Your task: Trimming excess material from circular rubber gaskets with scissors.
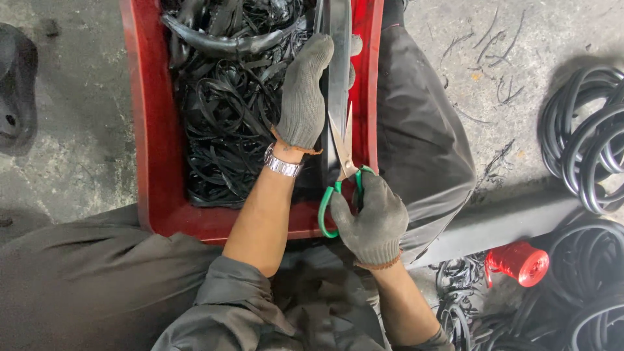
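Right hand closed around green-handled scissors, left hand gripping half-hidden black rubber strip.

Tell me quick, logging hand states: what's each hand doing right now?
Left hand: closed on the black rubber strip, held over the red crate.
Right hand: closed in the handles of the green-handled scissors.

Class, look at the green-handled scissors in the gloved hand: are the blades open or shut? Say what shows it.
Open. The scissors in the right hand show two blades spread in a narrow V, tips apart, against the black strip held by the left hand.
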